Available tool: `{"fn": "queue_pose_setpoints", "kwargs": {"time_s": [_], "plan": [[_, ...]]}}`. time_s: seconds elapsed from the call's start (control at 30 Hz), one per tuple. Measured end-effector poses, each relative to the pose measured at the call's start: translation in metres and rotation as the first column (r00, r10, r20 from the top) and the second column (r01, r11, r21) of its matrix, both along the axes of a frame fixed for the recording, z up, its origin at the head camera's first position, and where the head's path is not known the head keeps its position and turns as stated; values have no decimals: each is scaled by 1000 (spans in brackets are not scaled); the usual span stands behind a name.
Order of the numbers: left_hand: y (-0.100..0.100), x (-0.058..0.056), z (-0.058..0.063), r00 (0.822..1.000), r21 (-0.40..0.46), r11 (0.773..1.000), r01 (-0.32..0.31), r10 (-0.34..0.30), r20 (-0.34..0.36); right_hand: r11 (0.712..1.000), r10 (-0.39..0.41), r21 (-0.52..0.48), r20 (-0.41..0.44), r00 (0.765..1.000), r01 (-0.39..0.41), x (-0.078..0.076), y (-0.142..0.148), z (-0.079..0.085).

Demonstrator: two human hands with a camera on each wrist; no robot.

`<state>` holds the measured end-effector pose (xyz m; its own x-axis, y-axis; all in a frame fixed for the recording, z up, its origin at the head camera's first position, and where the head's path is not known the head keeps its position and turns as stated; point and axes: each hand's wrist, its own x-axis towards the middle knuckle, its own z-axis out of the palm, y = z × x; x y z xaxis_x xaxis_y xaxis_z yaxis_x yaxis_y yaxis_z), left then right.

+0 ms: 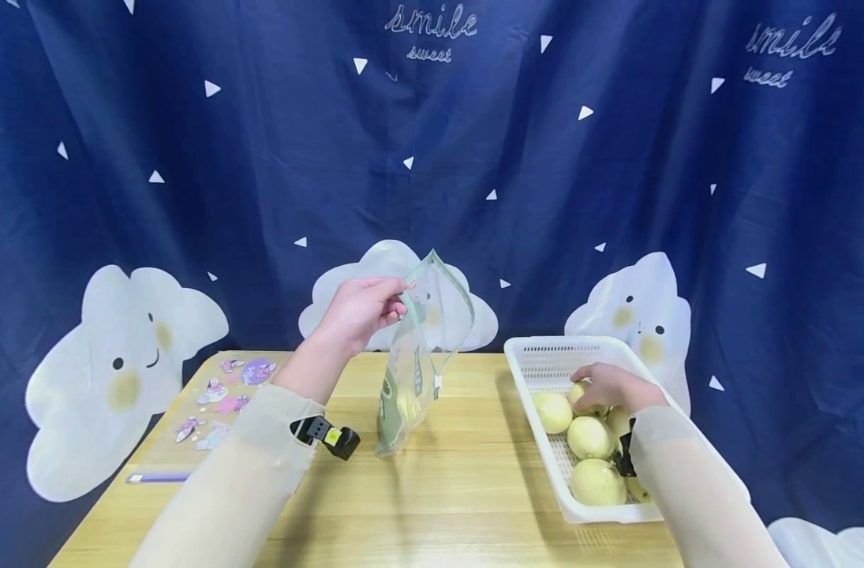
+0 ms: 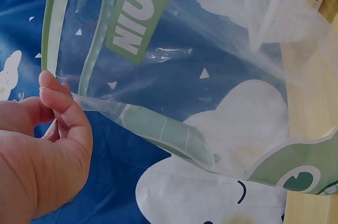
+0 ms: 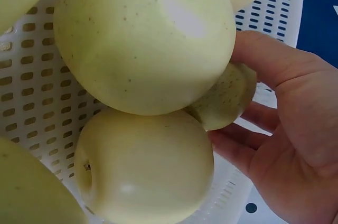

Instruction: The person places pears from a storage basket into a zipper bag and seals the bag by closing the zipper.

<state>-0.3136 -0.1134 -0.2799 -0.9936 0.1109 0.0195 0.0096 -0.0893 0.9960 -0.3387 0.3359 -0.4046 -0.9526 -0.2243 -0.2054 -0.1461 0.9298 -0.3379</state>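
Observation:
My left hand [image 1: 366,310] pinches the rim of a clear plastic bag [image 2: 174,92] with pale green trim. The bag hangs upright over the middle of the table, its mouth spread apart. My right hand [image 1: 611,386] reaches into a white slotted basket [image 1: 559,361]. In the right wrist view its thumb and fingers curl round a speckled pale-green pear [image 3: 229,97], which is partly hidden behind a bigger pear [image 3: 142,39]. Another pear [image 3: 148,166] lies touching them, its hollow end turned sideways. Several more pears sit around the hand in the basket.
A flat clear pouch [image 1: 218,406] with pink and purple pictures and a purple slider edge lies on the wooden table [image 1: 467,473] at the left. A dark blue curtain [image 1: 432,118] with white clouds hangs behind.

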Motion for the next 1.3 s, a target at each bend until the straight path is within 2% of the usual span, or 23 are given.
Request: {"fn": "queue_pose_setpoints", "kwargs": {"time_s": [0.2, 0.37, 0.5, 0.6, 0.67, 0.73, 0.77, 0.8, 0.93, 1.03, 1.13, 1.3], "plan": [[1, -2, 2, 1000, 0, 1000, -2, 2, 5, 998, 33, -46, -95, 995, -38, 1, 3, 5], [3, -3, 3, 1000, -9, 1000, -15, 15, 7, 995, 47, -70, -251, 967, -67, -1, 5, 13], [4, -5, 4, 1000, -19, 1000, -21, 21, 11, 991, 12, -122, -316, 949, -53, -1, 4, 21], [5, -6, 4, 1000, -21, 1000, -21, 21, 15, 984, -22, -173, -331, 943, -37, -1, 1, 28], [5, -6, 4, 1000, -18, 1000, -19, 19, 15, 980, -50, -199, -379, 924, -29, 1, -3, 34], [6, -5, 3, 1000, -17, 1000, -18, 18, 16, 973, -78, -229, -444, 892, -28, 3, -9, 40], [6, -4, 3, 1000, -17, 1000, -17, 18, 16, 969, -90, -244, -489, 868, -37, 3, -13, 43], [6, -4, 3, 1000, -17, 1000, -18, 19, 16, 964, -104, -263, -532, 840, -47, 4, -17, 47], [6, -2, 3, 1000, -21, 1000, -23, 23, 17, 941, -133, -312, -697, 705, -130, 7, -35, 60], [7, -2, 3, 1000, -20, 1000, -20, 21, 19, 922, -145, -333, -766, 626, -195, 13, -52, 74], [8, -3, 3, 1000, -17, 1000, -12, 12, 16, 902, -145, -345, -807, 572, -258, 21, -71, 88], [9, -6, 3, 1000, -8, 1000, -6, 6, 16, 856, -99, -333, -856, 507, -396, 36, -104, 110]]}}
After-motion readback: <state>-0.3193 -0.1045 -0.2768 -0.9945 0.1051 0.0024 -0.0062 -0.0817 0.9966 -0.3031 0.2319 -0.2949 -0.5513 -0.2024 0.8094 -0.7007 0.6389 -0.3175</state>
